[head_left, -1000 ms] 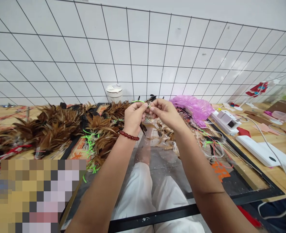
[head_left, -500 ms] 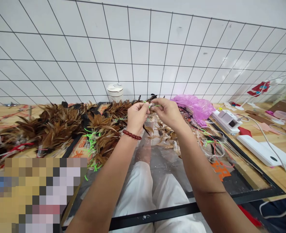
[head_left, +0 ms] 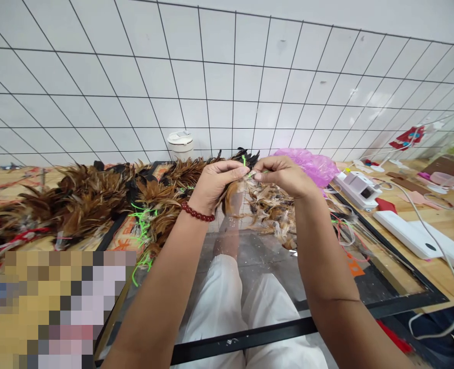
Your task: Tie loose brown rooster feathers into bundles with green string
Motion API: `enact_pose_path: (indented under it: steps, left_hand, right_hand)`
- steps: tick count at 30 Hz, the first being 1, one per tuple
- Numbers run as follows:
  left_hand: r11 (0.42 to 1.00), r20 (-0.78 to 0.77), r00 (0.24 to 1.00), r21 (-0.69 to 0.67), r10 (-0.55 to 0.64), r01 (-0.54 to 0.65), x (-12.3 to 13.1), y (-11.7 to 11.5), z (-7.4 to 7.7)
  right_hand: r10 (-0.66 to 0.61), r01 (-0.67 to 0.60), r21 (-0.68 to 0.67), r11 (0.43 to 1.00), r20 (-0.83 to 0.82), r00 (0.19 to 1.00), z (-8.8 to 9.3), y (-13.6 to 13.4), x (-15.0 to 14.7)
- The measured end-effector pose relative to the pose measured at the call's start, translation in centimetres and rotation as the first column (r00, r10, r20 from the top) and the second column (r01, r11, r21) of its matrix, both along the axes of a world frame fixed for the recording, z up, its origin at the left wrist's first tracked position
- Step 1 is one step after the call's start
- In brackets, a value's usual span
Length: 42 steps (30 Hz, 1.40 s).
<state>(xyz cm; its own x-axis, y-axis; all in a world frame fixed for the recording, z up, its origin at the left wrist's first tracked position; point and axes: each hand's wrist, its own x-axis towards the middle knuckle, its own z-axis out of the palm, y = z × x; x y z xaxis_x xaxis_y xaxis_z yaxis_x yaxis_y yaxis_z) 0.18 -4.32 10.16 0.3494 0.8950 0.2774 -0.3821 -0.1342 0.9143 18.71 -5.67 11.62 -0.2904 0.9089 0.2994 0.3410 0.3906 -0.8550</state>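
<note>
My left hand, with a red bead bracelet at the wrist, pinches a small bunch of brown feathers. A short end of green string sticks up above its fingertips. Close beside it, my right hand has thumb and forefinger pressed together at the bunch's whitish tied end; what exactly it grips is too small to make out. Beneath both hands, loose feathers lie scattered on a glass panel. Thick brown feather bundles with green strings lie left of my hands.
A black-edged frame surrounds the glass. Behind stand a white lidded cup and a purple plastic bag by the tiled wall. At right are a power strip, white flat boxes and a white cable.
The feather bunch now hangs more plainly below my left fingers, and a green string end points up. My left hand has turned; my right hand has shifted slightly right.
</note>
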Motion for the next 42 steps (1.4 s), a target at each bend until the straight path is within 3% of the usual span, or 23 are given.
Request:
enact_pose_path:
  steps: [5,10,13,16,19,21,24,29,33,38,40,42]
  left_hand:
    - [0.971,0.003,0.971,0.009,-0.24,0.24,-0.4,-0.7,0.5]
    - [0.956,-0.016,0.958,-0.07,-0.287,0.285,-0.2,-1.0,0.5]
    - [0.971,0.018,0.974,-0.07,-0.226,0.226,-0.1,-0.9,0.5]
    - [0.995,0.087,0.995,-0.081,-0.046,0.053,0.3,-0.5,0.3]
    - [0.992,0.15,0.982,-0.074,0.116,-0.106,0.9,-0.2,-0.1]
    - [0.984,0.186,0.968,-0.089,0.167,-0.152,1.2,-0.1,-0.3]
    - [0.975,0.246,0.952,-0.172,0.183,-0.143,1.5,-0.1,-0.1]
    - [0.938,0.334,0.938,-0.344,0.089,0.033,1.7,-0.3,0.5]
    - [0.955,0.332,0.928,-0.287,0.166,-0.068,1.8,-0.2,0.1]
    - [0.974,0.251,0.943,-0.114,0.218,-0.195,2.1,-0.1,-0.5]
    - [0.974,0.251,0.943,-0.109,0.22,-0.199,2.3,-0.2,-0.6]
    - [0.972,0.257,0.941,-0.141,0.219,-0.187,2.5,-0.3,-0.7]
  right_hand:
    - [0.084,-0.083,-0.024,0.996,0.013,0.996,0.5,-0.7,1.1]
    - [0.044,-0.046,0.029,0.998,0.065,0.997,0.9,-1.4,0.4]
    - [-0.117,0.105,0.138,0.985,0.082,0.99,0.9,-1.2,-0.5]
    - [-0.242,0.209,0.24,0.948,0.117,0.963,0.8,-1.1,-1.1]
    - [-0.296,0.211,0.317,0.925,0.25,0.922,1.0,-1.5,-1.3]
    - [-0.282,0.173,0.323,0.93,0.329,0.901,1.1,-1.8,-1.4]
    - [-0.279,0.151,0.319,0.936,0.404,0.871,1.0,-1.7,-1.6]
    - [-0.381,0.214,0.406,0.888,0.393,0.837,0.5,-1.2,-2.2]
    - [-0.287,0.085,0.427,0.9,0.434,0.854,1.0,-2.0,-2.6]
    - [-0.328,0.159,0.55,0.82,0.222,0.918,1.3,-2.1,-2.8]
    - [-0.249,0.179,0.466,0.867,0.093,0.964,0.8,-1.5,-2.7]
    - [-0.158,0.165,0.288,0.943,-0.047,0.986,0.3,-0.8,-2.5]
